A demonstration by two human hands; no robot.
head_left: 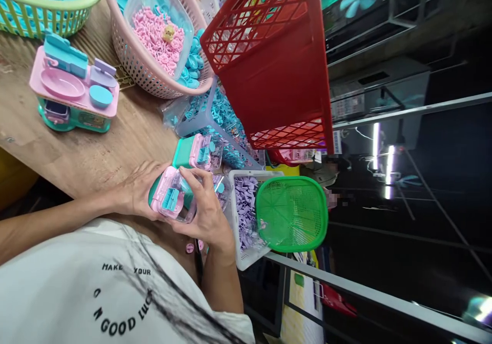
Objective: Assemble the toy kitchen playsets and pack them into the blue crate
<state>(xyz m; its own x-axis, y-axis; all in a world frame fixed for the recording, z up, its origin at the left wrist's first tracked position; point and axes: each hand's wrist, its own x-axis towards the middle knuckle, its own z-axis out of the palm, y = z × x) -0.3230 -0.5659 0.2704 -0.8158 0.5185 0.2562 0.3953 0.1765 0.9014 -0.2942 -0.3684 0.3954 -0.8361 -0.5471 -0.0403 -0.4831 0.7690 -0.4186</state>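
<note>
My left hand (pixel 139 190) grips the teal base end of a small pink and teal toy set (pixel 169 199). Around the clear cover end of the same toy, my right hand (pixel 203 208) has its fingers bent. Light blue and pink small parts show inside the toy. Just beyond it a second teal and pink toy set (pixel 192 153) lies on the wooden table (pixel 134 128). A larger toy kitchen (pixel 77 88) with a pink top, an oval basin and a teal base stands farther left on the table.
A pink basket (pixel 128 59) holds a clear tub of pink pieces. Beside it are a green basket (pixel 73 13) of blue parts and a tall red crate (pixel 280 77). Purple pieces (pixel 246 210) fill a white tray, next to a green basket (pixel 292 213).
</note>
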